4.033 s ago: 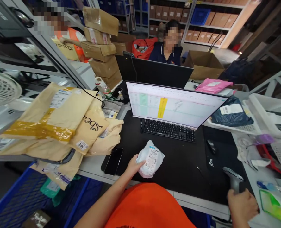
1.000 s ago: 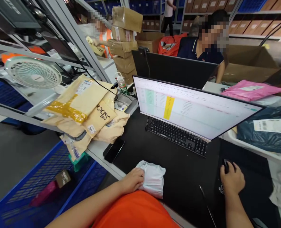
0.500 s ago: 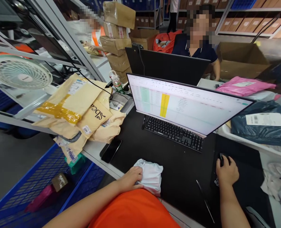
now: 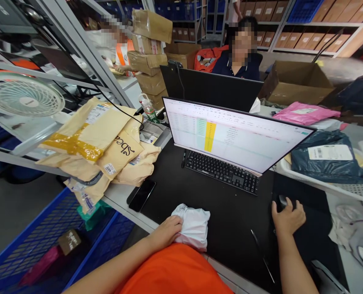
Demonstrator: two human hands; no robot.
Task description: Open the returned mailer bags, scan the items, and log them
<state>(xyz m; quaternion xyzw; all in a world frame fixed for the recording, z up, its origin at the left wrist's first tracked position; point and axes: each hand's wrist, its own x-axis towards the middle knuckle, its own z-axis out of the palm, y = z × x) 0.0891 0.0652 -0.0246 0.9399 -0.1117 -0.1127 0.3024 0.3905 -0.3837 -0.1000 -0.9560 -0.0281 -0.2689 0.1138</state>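
Observation:
A small white plastic mailer package (image 4: 194,226) lies at the front edge of the black desk mat. My left hand (image 4: 166,232) is closed on its left side, with the fingertips over the edge and part of the grip hidden. On the right, my right hand (image 4: 288,218) rests on a black computer mouse (image 4: 281,202), thumb on one side and fingers on the other. Ahead stands a monitor (image 4: 236,139) showing a spreadsheet with green and yellow columns. Under it sits a black keyboard (image 4: 221,171).
Beige padded mailers (image 4: 108,151) pile up at left, above a blue crate (image 4: 19,249). A phone (image 4: 142,196) and a thin metal tool (image 4: 263,255) lie on the mat. At right, a white basket (image 4: 294,177) holds a dark parcel. Someone (image 4: 236,71) sits opposite.
On the screen the green column now stands farther right, against the yellow one. My right hand's fingers look more spread around the mouse. My left hand stays on the package. The person opposite has shifted.

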